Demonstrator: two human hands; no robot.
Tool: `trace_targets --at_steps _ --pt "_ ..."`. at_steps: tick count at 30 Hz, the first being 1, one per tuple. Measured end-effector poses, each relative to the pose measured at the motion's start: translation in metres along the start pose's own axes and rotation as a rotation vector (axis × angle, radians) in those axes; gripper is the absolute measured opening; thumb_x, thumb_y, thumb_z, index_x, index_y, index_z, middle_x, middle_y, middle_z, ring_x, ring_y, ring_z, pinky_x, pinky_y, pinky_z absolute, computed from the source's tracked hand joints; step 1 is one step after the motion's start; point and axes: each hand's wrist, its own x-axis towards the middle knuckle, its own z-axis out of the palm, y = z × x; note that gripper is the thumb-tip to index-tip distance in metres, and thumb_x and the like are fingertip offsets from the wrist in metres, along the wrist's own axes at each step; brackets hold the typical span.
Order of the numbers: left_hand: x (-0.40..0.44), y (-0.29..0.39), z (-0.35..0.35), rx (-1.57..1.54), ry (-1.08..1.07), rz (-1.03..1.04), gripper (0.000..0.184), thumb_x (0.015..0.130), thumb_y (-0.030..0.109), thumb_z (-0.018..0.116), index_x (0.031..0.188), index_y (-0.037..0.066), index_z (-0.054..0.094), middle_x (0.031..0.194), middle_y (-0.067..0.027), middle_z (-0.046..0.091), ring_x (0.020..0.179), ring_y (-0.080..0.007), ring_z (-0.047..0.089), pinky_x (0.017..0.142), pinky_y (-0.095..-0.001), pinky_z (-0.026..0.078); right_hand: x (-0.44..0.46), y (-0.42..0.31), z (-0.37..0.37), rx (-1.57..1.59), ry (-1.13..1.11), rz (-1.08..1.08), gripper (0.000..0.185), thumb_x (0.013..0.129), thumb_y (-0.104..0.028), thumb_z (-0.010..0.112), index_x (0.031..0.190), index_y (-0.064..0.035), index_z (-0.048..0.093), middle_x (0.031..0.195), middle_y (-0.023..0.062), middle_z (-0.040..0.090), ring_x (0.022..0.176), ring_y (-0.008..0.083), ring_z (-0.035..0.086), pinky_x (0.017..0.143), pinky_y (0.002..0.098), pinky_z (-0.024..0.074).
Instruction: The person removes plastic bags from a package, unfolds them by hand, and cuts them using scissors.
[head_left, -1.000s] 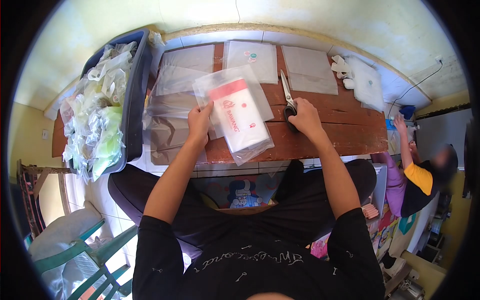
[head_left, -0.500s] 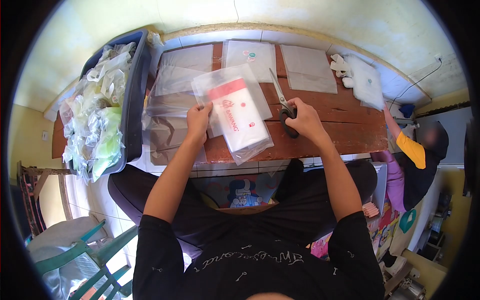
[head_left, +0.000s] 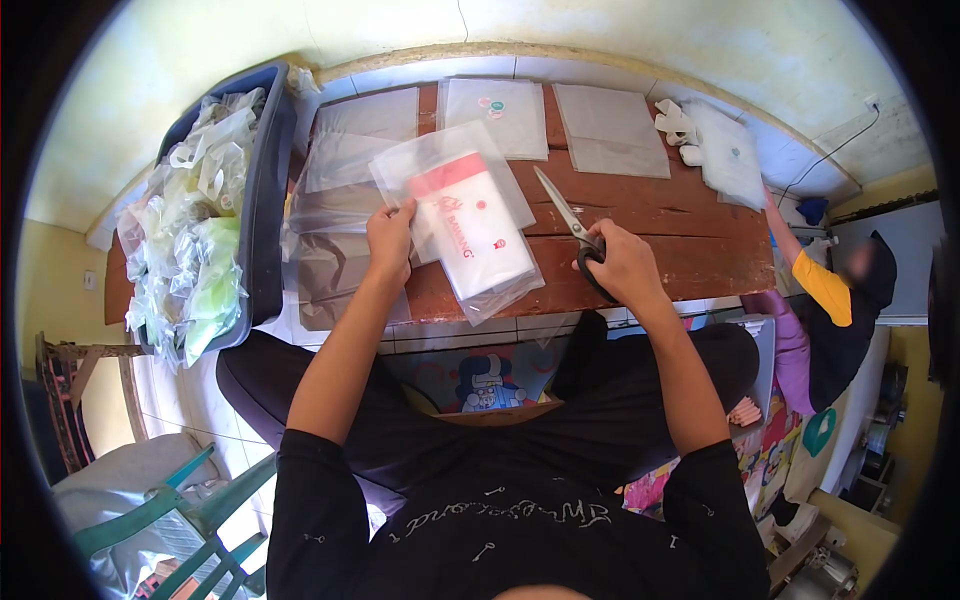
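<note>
My left hand [head_left: 391, 240] pinches the left edge of a clear plastic bag with a red-and-white printed pack [head_left: 480, 225] in it, above the wooden table [head_left: 650, 235]. In my right hand [head_left: 622, 262] are scissors [head_left: 570, 210] with black handles, their blades pointing up and left toward the bag without touching it. The blades look closed. Flat clear bags lie behind: one stack [head_left: 495, 105] with small round stickers on it, another stack [head_left: 612, 130] to its right, and more sheets [head_left: 350, 180] on the left.
A dark bin [head_left: 268, 190] full of plastic bags stands at the left. White rolled plastic [head_left: 675, 125] and a bag bundle [head_left: 725, 155] lie at the table's right end. Beyond it sits another person [head_left: 840, 320] with an arm stretched toward the table. A green chair [head_left: 180, 510] is at lower left.
My right hand has moved slightly right and down with the scissors, whose blades now tilt further left. The other person has leaned back and stretched an arm toward the table's right end.
</note>
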Motion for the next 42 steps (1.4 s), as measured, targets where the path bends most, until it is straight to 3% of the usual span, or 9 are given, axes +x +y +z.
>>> trace_targets --at_steps 5,11,24,26,42 --pt "0.001 0.002 0.0 -0.081 0.003 0.0 0.021 0.095 0.011 0.061 0.105 -0.007 0.061 0.096 -0.0114 0.068 0.082 -0.017 0.067 0.073 -0.0291 0.055 -0.019 -0.008 0.0 -0.02 -0.066 -0.011 0.042 0.072 -0.026 0.08 0.101 -0.0044 0.058 0.089 0.0156 0.067 0.084 0.039 0.064 0.072 0.0473 0.0488" --pt "0.004 0.002 -0.001 -0.11 0.001 -0.022 0.024 0.095 0.011 0.061 0.109 -0.009 0.06 0.1 -0.0135 0.068 0.086 -0.0192 0.068 0.076 -0.0307 0.055 -0.04 -0.013 0.0 -0.048 -0.027 -0.042 0.041 0.072 -0.025 0.08 0.1 -0.0065 0.057 0.093 0.0136 0.065 0.082 0.0388 0.065 0.07 0.048 0.0496" --pt "0.001 0.003 -0.001 -0.093 0.025 -0.056 0.024 0.095 0.012 0.061 0.109 -0.008 0.06 0.1 -0.0134 0.068 0.085 -0.0187 0.067 0.077 -0.0304 0.054 -0.047 -0.006 0.013 -0.183 -0.02 -0.01 0.048 0.068 -0.031 0.082 0.102 -0.0075 0.057 0.093 0.0113 0.062 0.077 0.0367 0.064 0.067 0.0466 0.0493" --pt "0.001 0.001 0.0 -0.127 0.022 -0.044 0.025 0.095 0.012 0.061 0.109 -0.008 0.06 0.101 -0.0132 0.068 0.085 -0.0189 0.067 0.077 -0.0305 0.054 -0.046 -0.01 0.011 -0.17 -0.022 0.0 0.037 0.074 -0.024 0.074 0.102 -0.0083 0.055 0.096 0.0126 0.06 0.081 0.0391 0.064 0.07 0.0494 0.0512" --pt "0.0 -0.004 0.001 -0.086 0.032 -0.077 0.023 0.096 0.011 0.06 0.11 -0.007 0.059 0.101 -0.0126 0.068 0.085 -0.0187 0.067 0.075 -0.0303 0.055 -0.004 -0.019 0.045 -0.225 0.045 -0.053 0.037 0.077 -0.023 0.072 0.101 -0.0065 0.049 0.096 0.0138 0.058 0.081 0.0381 0.065 0.067 0.0493 0.0526"
